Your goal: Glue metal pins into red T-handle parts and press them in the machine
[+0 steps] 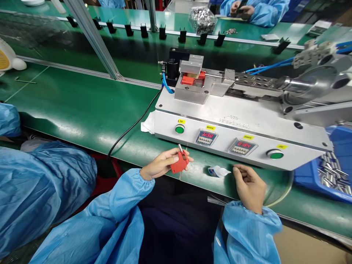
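Observation:
My left hand (162, 163) is closed around a red plastic part (179, 163) with a round hole, held just over the table's front edge. A short metal pin (180, 147) sticks up from the part's top. My right hand (250, 185) rests at the bench edge, its fingers curled and thumb against the index finger; whatever may be between them is hidden. Just left of its fingertips, a small white squeeze bottle (218, 171) lies on its side, apart from the hand. Behind both hands stands a grey bench machine (220, 106), with another red part (187, 80) in its metal fixture.
On the right, a blue bin (308, 181) holds many metal pins (334, 174). A black cable (132, 126) runs from the machine across the green table (90, 106). A co-worker's blue sleeve (41, 183) is close on the left; another person's hands (243, 10) work across the bench.

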A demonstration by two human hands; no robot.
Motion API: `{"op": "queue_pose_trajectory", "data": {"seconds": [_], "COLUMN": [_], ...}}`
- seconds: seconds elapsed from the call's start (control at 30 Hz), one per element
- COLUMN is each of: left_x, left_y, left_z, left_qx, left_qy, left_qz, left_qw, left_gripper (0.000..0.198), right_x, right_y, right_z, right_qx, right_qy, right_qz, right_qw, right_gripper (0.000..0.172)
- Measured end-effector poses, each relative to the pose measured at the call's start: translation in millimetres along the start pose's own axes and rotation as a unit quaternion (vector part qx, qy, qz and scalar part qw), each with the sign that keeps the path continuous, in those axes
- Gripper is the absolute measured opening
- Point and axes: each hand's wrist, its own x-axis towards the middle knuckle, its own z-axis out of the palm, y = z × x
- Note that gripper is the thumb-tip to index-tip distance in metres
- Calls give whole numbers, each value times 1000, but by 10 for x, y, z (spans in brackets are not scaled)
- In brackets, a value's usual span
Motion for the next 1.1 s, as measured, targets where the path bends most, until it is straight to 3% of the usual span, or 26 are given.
{"op": "queue_pose_trajectory", "data": {"seconds": [1.1], "left_x": [-13], "left_y": [-15], "left_z": [-28], "left_qx": [2], "left_qy": [-16], "left_qz": [-3], "left_qw": [1000], "left_gripper": [40], "right_x": [-17], "right_y": [-26], "right_z": [-6], "right_qx": [-13], "right_qy": [6], "right_qz": [-1], "right_qw": [1000], "right_gripper": [41]}}
